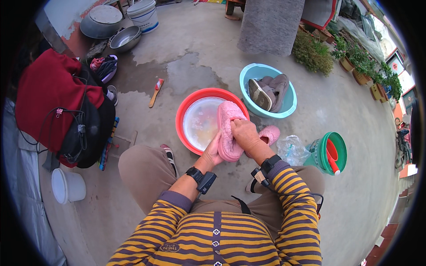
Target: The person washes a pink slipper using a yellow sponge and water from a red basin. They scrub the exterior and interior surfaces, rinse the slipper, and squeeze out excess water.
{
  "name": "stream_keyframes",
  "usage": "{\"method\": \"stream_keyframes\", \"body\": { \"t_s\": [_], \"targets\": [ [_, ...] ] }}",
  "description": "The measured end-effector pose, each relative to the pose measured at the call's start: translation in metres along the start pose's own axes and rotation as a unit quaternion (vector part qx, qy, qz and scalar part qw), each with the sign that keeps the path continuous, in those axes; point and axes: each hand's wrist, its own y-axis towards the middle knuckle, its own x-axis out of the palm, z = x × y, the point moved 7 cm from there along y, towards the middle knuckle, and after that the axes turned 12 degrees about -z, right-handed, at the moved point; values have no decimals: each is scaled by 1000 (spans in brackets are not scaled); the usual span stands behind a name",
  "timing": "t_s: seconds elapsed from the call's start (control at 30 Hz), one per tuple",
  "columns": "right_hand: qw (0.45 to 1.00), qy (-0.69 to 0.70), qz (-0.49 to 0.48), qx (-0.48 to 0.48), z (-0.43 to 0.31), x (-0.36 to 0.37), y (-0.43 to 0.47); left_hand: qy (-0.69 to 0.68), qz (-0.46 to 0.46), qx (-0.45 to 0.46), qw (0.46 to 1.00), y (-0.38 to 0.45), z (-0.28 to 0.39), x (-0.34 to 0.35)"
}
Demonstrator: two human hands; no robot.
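Observation:
Both hands hold one pink fluffy slipper, tilted over the near right rim of a red basin. My left hand grips its side and sole from the left. The fingers of my right hand reach into the slipper's opening, so their tips are hidden. Cloudy, sudsy water fills part of the basin. A second pink slipper lies on the concrete floor, partly hidden behind my right wrist. Beyond the red basin, a wooden-handled brush lies on the floor.
A light blue basin holds grey slippers. To the right are a clear plastic bag and a green bucket with a red dipper. At left, a person in red sits near a white bucket. Potted plants line the right.

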Motion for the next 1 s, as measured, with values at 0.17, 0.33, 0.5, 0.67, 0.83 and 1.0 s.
{"method": "stream_keyframes", "body": {
  "t_s": [0.17,0.33,0.5,0.67,0.83,1.0],
  "targets": [
    [984,176,-9,39,8,37,0,20,12,1,1000,-3,2,6],
    [940,278,-197,20,34,113,16,104,-7,-43,994,-2,-9,15],
    [910,377,-170,15,48,106,9,119,-3,-37,992,-4,-7,15],
    [939,309,-129,77,47,80,4,110,0,-28,994,-5,-5,21],
    [959,237,-97,119,51,88,11,94,-9,8,995,-4,-1,32],
    [954,252,42,158,59,81,18,67,-8,-18,998,-5,-7,35]
  ]
}}
